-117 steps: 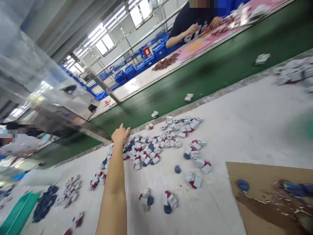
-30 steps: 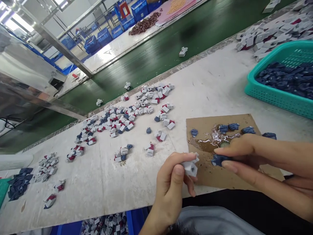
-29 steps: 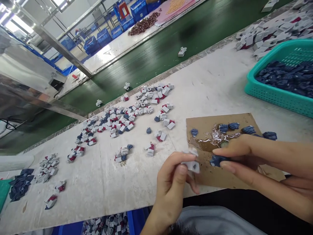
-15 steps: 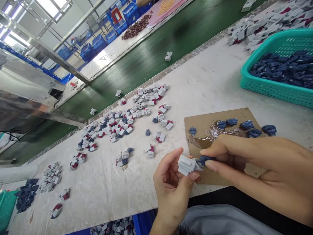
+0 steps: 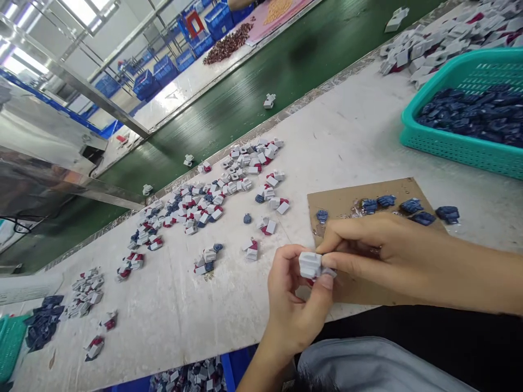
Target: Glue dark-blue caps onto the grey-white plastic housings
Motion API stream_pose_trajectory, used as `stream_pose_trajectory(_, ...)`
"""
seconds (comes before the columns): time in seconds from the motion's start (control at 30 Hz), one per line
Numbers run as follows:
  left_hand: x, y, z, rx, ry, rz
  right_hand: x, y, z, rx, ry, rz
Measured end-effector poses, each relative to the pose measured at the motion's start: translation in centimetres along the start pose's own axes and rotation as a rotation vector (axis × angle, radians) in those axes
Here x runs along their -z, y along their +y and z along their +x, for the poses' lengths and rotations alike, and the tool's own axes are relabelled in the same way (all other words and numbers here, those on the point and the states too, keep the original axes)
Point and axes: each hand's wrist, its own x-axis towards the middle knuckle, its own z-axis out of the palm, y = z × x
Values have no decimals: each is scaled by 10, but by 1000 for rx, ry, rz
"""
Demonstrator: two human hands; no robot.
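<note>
My left hand (image 5: 296,305) pinches a small white plastic part (image 5: 309,264) between thumb and fingers, just above the near table edge. My right hand (image 5: 392,258) comes in from the right, its thumb and forefinger pressed against the same part; a blue piece it carried is now hidden between the fingers. Both hands hover over the near corner of a brown cardboard sheet (image 5: 347,197), which carries a wet glue patch and several loose blue pieces (image 5: 411,205).
Several white, red and blue parts (image 5: 212,198) are scattered over the white table. A teal basket (image 5: 449,149) of dark blue pieces stands at right, grey-white parts (image 5: 425,43) behind it. A green conveyor belt (image 5: 245,98) runs along the far edge. Blue crates sit beyond.
My left hand reached out to the pile, then came back holding a white part. My right hand brought a blue piece from the cardboard and pressed it into the white part.
</note>
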Motion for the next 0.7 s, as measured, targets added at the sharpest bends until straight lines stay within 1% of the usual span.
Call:
stream_pose_trajectory(0.03,0,-2,0,-9,-23,-1,-2,0,6,-9,26,57)
stream_pose_trajectory(0.13,0,-5,2,-69,-63,-1,-16,-4,24,-74,229,269)
stream_pose_trajectory(0.17,0,-5,3,-80,-67,9,-23,-7,30,-117,239,361)
stream_pose_trajectory(0.2,0,-5,3,-83,-60,19,-31,-11,35,-163,200,459)
stream_pose_trajectory(0.23,-1,-5,3,-86,-39,34,-40,-15,40,-205,135,553)
stream_pose_trajectory(0.3,-2,-5,3,-97,47,75,-54,-23,44,-266,12,701)
stream_pose_trajectory(0.37,-4,-7,1,-148,124,113,-64,-28,44,-258,-24,772)
stream_pose_trajectory(0.4,-4,-8,-1,-195,137,132,-68,-29,42,-243,-21,782)
stream_pose_trajectory(0.47,-3,-9,-4,-290,107,164,-74,-29,38,-212,-3,758)
stream_pose_trajectory(0.53,3,-10,-7,-349,84,202,-83,-27,35,-184,14,693)
stream_pose_trajectory(0.6,17,-11,-9,-359,82,274,-93,-22,36,-135,13,603)
stream_pose_trajectory(0.63,27,-10,-11,-350,77,333,-97,-20,40,-92,-14,538)
stream_pose_trajectory(0.7,52,-10,-14,-303,53,548,-103,-15,49,56,-86,346)
